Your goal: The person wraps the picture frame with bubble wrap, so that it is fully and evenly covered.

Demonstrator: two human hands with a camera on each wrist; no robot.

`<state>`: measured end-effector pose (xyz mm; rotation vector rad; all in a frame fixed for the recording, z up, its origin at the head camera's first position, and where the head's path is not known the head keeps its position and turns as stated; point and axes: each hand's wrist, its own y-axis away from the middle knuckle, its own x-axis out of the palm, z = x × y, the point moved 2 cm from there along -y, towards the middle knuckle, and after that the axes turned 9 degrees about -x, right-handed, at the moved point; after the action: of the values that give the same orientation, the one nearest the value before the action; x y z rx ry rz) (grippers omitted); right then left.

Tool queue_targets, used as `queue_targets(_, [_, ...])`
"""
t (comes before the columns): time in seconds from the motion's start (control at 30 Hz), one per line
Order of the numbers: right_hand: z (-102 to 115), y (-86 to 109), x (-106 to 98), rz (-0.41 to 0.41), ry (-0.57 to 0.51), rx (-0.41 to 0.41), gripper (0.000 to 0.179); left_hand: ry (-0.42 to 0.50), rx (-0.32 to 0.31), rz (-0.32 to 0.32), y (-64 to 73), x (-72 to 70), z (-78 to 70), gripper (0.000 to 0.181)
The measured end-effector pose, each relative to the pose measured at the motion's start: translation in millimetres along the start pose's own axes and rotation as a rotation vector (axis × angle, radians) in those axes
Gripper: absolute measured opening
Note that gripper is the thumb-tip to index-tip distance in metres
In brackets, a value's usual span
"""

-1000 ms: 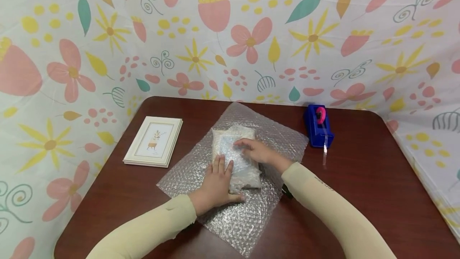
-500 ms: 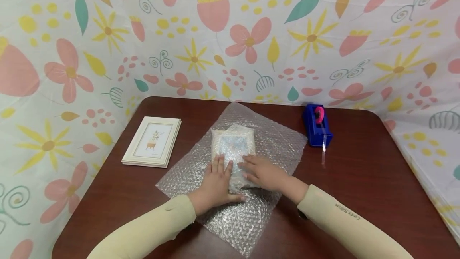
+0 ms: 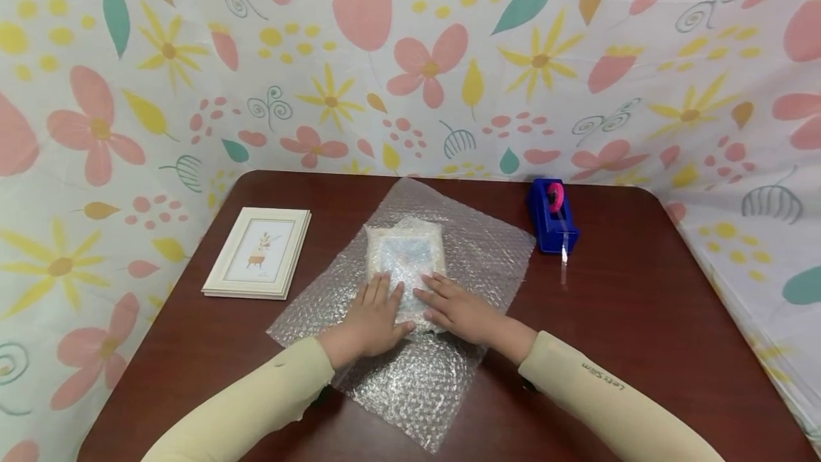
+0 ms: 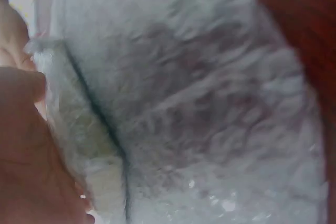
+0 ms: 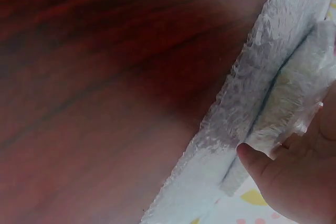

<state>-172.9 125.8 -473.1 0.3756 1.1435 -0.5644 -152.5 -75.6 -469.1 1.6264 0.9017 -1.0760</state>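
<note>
A flat package wrapped in bubble wrap [image 3: 407,252], with a pale blue picture showing through, lies on a larger bubble wrap sheet [image 3: 410,383]. My left hand [image 3: 372,319] rests on its near left part, fingers spread and straight, thumb pointing inward. On the near right part lies my right hand [image 3: 462,311], fingers extended toward the middle. Blurred in the left wrist view, the package's wrapped edge [image 4: 79,124] sits beside the left hand [image 4: 31,145]. The right wrist view shows the right thumb [image 5: 254,163] against the package's side [image 5: 289,98].
A cream picture frame [image 3: 256,252] with a plant print lies on the left of the dark wooden table [image 3: 641,319]. At the back right stands a blue tape dispenser [image 3: 553,219] with a pink core and a strip of tape hanging off. Floral cloth hangs behind.
My right hand has come back from above the package's middle to its near right part, its fingers flattening. The left hand has shifted slightly, its thumb moving up onto the package. The view has turned slightly.
</note>
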Motion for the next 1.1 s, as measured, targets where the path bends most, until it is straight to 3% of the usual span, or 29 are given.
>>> queue_targets(0.2, [0,1.2,2,-0.010,0.019,0.020,0.052,-0.080,0.040,-0.110,1.3,8.3,-0.9,0.081])
queue_targets(0.33, [-2,1.1,3,0.003,-0.011,0.011,0.052,-0.079,0.075,-0.123,-0.3,11.1,-0.1,0.082])
queue_targets(0.57, [-8,-0.2,-6,-0.013,-0.191,0.030,0.049,-0.022,0.088,-0.127,0.1,8.3,0.3,0.084])
queue_targets(0.7, [-17,12.5,-14,-0.153,-0.253,0.073,0.044,-0.011,0.094,-0.132,0.7,9.9,-0.6,0.083])
queue_targets(0.93, [-57,66.3,-40,-0.551,-0.309,0.418,0.036,0.007,0.094,-0.121,3.8,7.6,-1.2,0.081])
queue_targets(1.1, [-80,93.4,-50,-0.700,-0.282,0.552,0.033,-0.004,0.092,-0.120,3.8,6.0,0.7,0.079])
